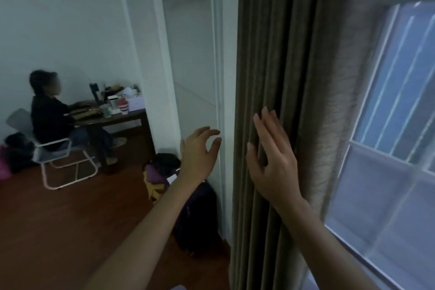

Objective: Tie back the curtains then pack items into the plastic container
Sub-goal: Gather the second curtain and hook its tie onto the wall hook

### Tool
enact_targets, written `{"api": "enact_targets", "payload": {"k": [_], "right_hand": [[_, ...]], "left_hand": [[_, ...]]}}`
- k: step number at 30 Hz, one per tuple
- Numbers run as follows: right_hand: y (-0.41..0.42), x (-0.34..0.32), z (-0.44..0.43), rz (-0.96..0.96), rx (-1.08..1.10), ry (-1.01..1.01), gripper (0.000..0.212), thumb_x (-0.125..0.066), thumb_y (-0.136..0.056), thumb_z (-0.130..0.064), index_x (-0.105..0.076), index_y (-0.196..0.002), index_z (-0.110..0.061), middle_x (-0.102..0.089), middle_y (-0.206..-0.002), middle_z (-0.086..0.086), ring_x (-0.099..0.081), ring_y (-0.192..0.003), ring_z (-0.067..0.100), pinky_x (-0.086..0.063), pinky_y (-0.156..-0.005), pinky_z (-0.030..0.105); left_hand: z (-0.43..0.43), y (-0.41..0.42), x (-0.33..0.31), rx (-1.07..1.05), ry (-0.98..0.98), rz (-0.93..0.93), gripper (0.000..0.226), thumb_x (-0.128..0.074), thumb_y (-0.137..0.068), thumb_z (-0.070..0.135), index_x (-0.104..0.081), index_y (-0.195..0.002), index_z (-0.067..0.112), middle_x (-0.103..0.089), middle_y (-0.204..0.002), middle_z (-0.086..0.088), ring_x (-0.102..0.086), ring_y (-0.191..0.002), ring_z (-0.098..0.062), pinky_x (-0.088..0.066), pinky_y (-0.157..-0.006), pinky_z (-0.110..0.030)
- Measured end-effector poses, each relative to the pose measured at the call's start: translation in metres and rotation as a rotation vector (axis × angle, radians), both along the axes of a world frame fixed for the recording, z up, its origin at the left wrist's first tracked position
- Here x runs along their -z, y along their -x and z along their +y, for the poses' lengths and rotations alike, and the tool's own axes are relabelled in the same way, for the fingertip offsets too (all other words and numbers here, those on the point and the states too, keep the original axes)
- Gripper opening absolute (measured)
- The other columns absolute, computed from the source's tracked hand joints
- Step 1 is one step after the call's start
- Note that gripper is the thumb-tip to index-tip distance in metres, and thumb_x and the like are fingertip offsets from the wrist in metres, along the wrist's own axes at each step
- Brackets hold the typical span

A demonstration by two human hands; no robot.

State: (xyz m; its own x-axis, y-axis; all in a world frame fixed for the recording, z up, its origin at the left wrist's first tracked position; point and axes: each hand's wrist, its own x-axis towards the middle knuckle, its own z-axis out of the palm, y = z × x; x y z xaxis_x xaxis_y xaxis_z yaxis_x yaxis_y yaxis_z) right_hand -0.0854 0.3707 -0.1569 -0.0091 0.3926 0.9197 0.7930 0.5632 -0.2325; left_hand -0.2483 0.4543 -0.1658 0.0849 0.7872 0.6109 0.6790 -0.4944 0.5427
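Pressing flat, fingers spread, the right hand (270, 158) lay on the gathered curtain (289, 77) at centre-right beside the window (388, 125), probably to bunch its folds for tying, while the left hand (200, 150) hovered loosely curled, empty, just left of it.

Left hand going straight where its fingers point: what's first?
The left hand would likely meet the left edge of the gathered brown fabric curtain, which the right hand touches; the white door frame is close behind, depth unclear.
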Motion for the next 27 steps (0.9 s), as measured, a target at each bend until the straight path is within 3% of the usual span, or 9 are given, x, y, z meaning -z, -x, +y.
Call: {"api": "enact_targets", "payload": {"k": [4, 8, 10, 13, 15, 17, 19, 23, 27], "right_hand": [[0.001, 0.002, 0.001, -0.023, 0.069, 0.037, 0.053, -0.060, -0.090, 0.002, -0.043, -0.140, 0.003, -0.037, -0.150, 0.017, -0.029, -0.145, 0.027, -0.028, -0.118, 0.037], [0.003, 0.010, -0.001, -0.063, 0.178, 0.052, 0.051, -0.059, -0.090, 0.005, -0.045, -0.138, 0.005, -0.038, -0.149, 0.018, -0.031, -0.144, 0.027, -0.031, -0.117, 0.043], [0.007, 0.013, 0.000, -0.061, 0.255, 0.043, 0.049, -0.058, -0.090, 0.004, -0.046, -0.138, 0.005, -0.039, -0.149, 0.017, -0.031, -0.144, 0.026, -0.031, -0.117, 0.042], [0.026, 0.020, 0.006, -0.012, 0.383, 0.010, 0.047, -0.056, -0.091, 0.002, -0.048, -0.137, 0.004, -0.042, -0.148, 0.016, -0.035, -0.142, 0.025, -0.032, -0.116, 0.041], [0.045, 0.024, 0.015, 0.052, 0.470, -0.030, 0.045, -0.055, -0.091, 0.001, -0.050, -0.135, 0.004, -0.046, -0.145, 0.016, -0.040, -0.139, 0.024, -0.034, -0.115, 0.039], [0.067, 0.026, 0.028, 0.116, 0.541, -0.047, 0.044, -0.054, -0.091, -0.004, -0.052, -0.134, 0.003, -0.050, -0.142, 0.014, -0.046, -0.133, 0.024, -0.036, -0.113, 0.035], [0.088, 0.024, 0.045, 0.130, 0.597, -0.028, 0.044, -0.054, -0.091, -0.009, -0.053, -0.134, 0.000, -0.052, -0.141, 0.012, -0.049, -0.129, 0.023, -0.038, -0.111, 0.032], [0.111, 0.007, 0.087, 0.144, 0.706, 0.043, 0.048, -0.056, -0.093, -0.014, -0.049, -0.140, -0.009, -0.051, -0.142, 0.008, -0.047, -0.129, 0.020, -0.035, -0.111, 0.026], [0.116, -0.001, 0.125, 0.172, 0.849, 0.162, 0.063, -0.058, -0.096, -0.022, -0.028, -0.151, -0.021, -0.036, -0.153, 0.006, -0.036, -0.136, 0.020, -0.032, -0.112, 0.028]], "left_hand": [[0.040, -0.025, -0.001, 0.148, 0.078, -0.087, 0.033, -0.057, -0.093, 0.036, -0.061, -0.122, 0.021, -0.059, -0.128, -0.004, -0.055, -0.117, -0.021, -0.039, -0.103, -0.052], [0.082, -0.049, -0.012, 0.275, 0.165, -0.183, 0.055, -0.061, -0.088, 0.044, -0.050, -0.132, 0.011, -0.057, -0.128, -0.009, -0.056, -0.114, -0.024, -0.045, -0.098, -0.043], [0.100, -0.055, -0.018, 0.350, 0.147, -0.214, 0.048, -0.057, -0.084, 0.046, -0.058, -0.116, 0.010, -0.063, -0.113, -0.005, -0.060, -0.103, -0.023, -0.049, -0.092, -0.043], [0.114, -0.055, -0.016, 0.476, 0.078, -0.240, 0.014, -0.054, -0.092, 0.020, -0.052, -0.091, 0.007, -0.059, -0.085, 0.003, -0.060, -0.081, -0.018, -0.053, -0.077, -0.034], [0.117, -0.045, -0.011, 0.557, 0.031, -0.220, 0.012, -0.049, -0.096, 0.009, -0.041, -0.087, 0.010, -0.050, -0.070, 0.007, -0.051, -0.062, -0.012, -0.043, -0.055, -0.013], [0.123, -0.029, -0.003, 0.636, 0.025, -0.207, 0.014, -0.046, -0.097, 0.008, -0.037, -0.088, 0.011, -0.047, -0.065, 0.006, -0.044, -0.054, -0.006, -0.036, -0.045, -0.011], [0.139, -0.013, 0.006, 0.698, -0.006, -0.207, 0.010, -0.047, -0.097, 0.009, -0.040, -0.090, 0.011, -0.053, -0.068, 0.003, -0.047, -0.055, -0.005, -0.037, -0.047, -0.012], [0.178, 0.011, 0.032, 0.791, 0.017, -0.192, 0.007, -0.058, -0.090, 0.007, -0.063, -0.093, 0.004, -0.068, -0.080, -0.005, -0.059, -0.069, -0.011, -0.043, -0.058, -0.015], [0.191, 0.028, 0.059, 0.888, 0.132, -0.126, 0.010, -0.060, -0.091, 0.007, -0.064, -0.084, 0.002, -0.067, -0.079, -0.006, -0.062, -0.069, -0.015, -0.043, -0.065, -0.010]]}}
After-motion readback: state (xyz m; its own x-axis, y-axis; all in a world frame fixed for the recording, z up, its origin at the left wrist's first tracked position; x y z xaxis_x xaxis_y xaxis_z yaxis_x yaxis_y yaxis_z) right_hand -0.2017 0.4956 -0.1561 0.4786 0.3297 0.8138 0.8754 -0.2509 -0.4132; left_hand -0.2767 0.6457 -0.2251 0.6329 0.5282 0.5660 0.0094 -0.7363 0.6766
